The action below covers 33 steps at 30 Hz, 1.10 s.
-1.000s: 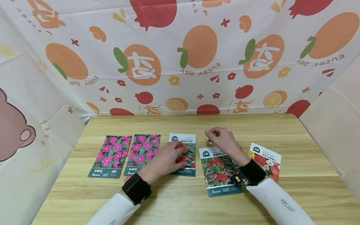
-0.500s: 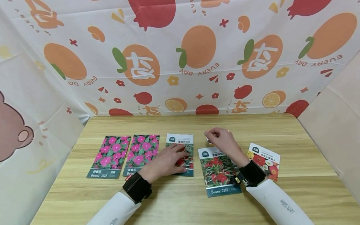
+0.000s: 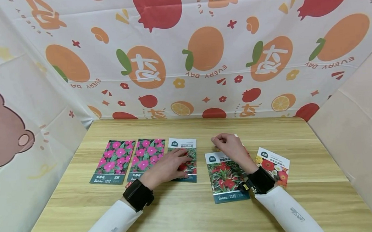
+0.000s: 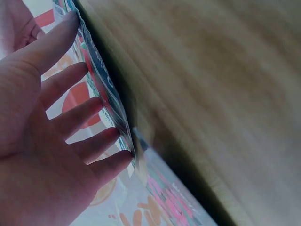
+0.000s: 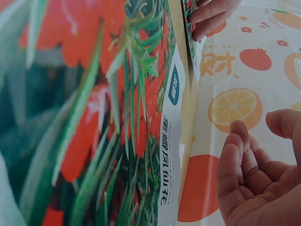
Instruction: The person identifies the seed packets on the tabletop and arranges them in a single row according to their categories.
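Observation:
My left hand (image 3: 168,167) rests with spread fingers on a seed packet with red flowers (image 3: 182,143). In the left wrist view its fingertips (image 4: 112,136) touch the packet's face, and the thumb lies near one end. My right hand (image 3: 234,149) hovers beyond another red-flower packet (image 3: 225,177), its fingers loosely curled. The right wrist view shows the thumb apart from the fingers (image 5: 230,165) and nothing between them. Under that hand a further packet (image 3: 218,149) is mostly hidden.
Two packets with pink flowers, one far left (image 3: 114,157) and one beside it (image 3: 148,152), lie left of the left hand. A packet of mixed red and white flowers (image 3: 273,165) lies at the right, partly behind the right wrist. Printed cloth (image 3: 169,110) hangs along the table's back edge.
My left hand has slid the red-flower packet to the left, closer to the second pink packet. My right hand has barely moved.

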Motion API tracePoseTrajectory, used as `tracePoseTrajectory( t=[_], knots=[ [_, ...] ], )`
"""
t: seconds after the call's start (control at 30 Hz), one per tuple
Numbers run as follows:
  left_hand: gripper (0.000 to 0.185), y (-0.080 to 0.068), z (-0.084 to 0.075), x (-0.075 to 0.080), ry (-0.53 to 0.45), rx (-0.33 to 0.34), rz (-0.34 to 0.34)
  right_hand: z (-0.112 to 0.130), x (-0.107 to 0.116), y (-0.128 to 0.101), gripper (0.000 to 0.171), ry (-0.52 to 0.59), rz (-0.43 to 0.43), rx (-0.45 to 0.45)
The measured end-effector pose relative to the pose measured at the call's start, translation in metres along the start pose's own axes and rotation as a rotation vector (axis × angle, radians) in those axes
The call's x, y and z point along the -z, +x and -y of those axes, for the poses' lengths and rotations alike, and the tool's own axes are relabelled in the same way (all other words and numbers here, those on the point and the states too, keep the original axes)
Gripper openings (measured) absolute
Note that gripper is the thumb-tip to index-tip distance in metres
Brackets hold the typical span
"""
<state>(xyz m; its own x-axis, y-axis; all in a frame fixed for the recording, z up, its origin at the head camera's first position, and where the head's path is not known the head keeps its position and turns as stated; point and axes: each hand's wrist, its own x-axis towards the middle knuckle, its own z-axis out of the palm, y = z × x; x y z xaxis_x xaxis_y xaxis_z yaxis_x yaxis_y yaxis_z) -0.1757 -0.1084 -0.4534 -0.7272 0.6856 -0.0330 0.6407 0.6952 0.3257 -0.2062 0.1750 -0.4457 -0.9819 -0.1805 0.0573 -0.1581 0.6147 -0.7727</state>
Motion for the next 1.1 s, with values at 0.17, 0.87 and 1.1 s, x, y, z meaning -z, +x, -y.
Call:
tracePoseTrajectory(
  t=[0.17, 0.87, 1.1],
  knots=[
    [0.057, -0.002, 0.0, 0.001, -0.027, 0.01, 0.005, 0.003, 0.003, -0.001, 0.036, 0.006, 0.008, -0.018],
    [0.05, 0.002, -0.009, 0.009, -0.083, 0.048, -0.086, -0.012, 0.033, -0.023, 0.04, -0.092, -0.007, 0.017],
    [0.045, 0.009, -0.016, 0.014, -0.175, 0.106, -0.194, -0.015, 0.042, -0.028, 0.03, -0.211, 0.044, -0.006]
  ],
)
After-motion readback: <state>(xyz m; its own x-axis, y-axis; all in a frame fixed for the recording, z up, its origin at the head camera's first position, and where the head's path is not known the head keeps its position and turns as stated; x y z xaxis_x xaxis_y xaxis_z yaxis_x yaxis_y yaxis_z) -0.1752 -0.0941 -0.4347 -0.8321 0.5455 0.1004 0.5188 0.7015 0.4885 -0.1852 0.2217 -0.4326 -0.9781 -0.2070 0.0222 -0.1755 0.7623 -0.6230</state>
